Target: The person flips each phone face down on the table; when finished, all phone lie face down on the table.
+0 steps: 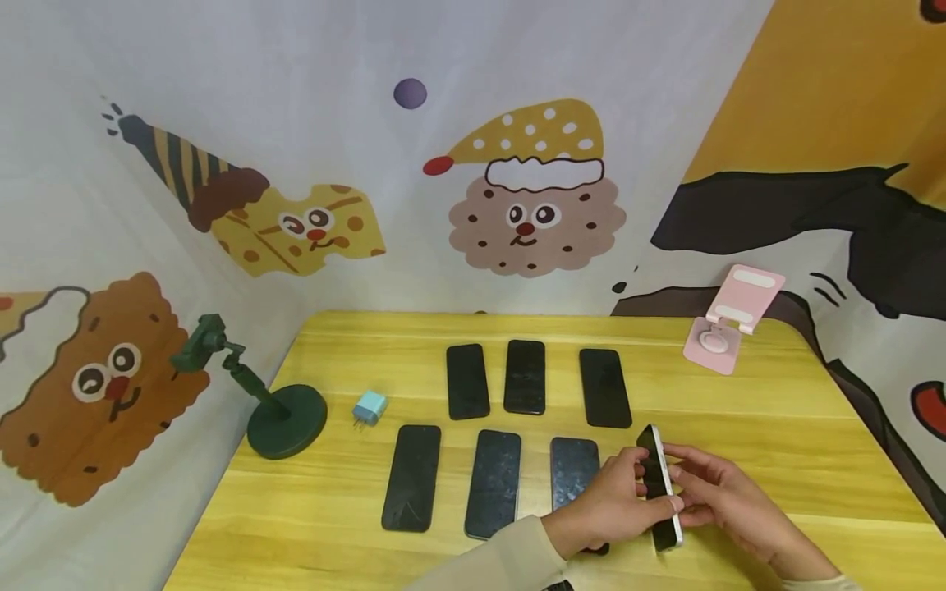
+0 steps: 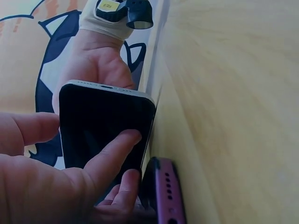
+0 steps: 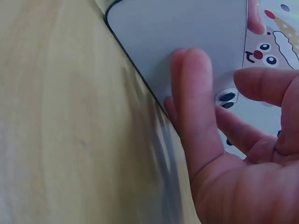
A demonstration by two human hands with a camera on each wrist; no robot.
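My left hand (image 1: 617, 497) grips a smartphone (image 1: 655, 492), its thumb on one long edge and its fingers at the dark screen. The phone stands tilted up on edge, close to the tabletop; its frame is silver. In the left wrist view, a finger lies across the phone's black screen (image 2: 105, 116). On the far side is my right hand (image 1: 727, 497), with fairly straight fingers against the back. The right wrist view shows the pale back (image 3: 163, 28) with a camera lens group (image 3: 226, 99). Beneath my left forearm lies another dark phone (image 1: 575, 468), partly covered.
Several dark phones lie in two rows on the wooden table (image 1: 332, 525), among them a front-row phone (image 1: 493, 484) and a back-row phone (image 1: 606, 387). A green stand (image 1: 287, 423) and blue charger plug (image 1: 369, 408) are left; a pink folding stand (image 1: 713, 345) is back right.
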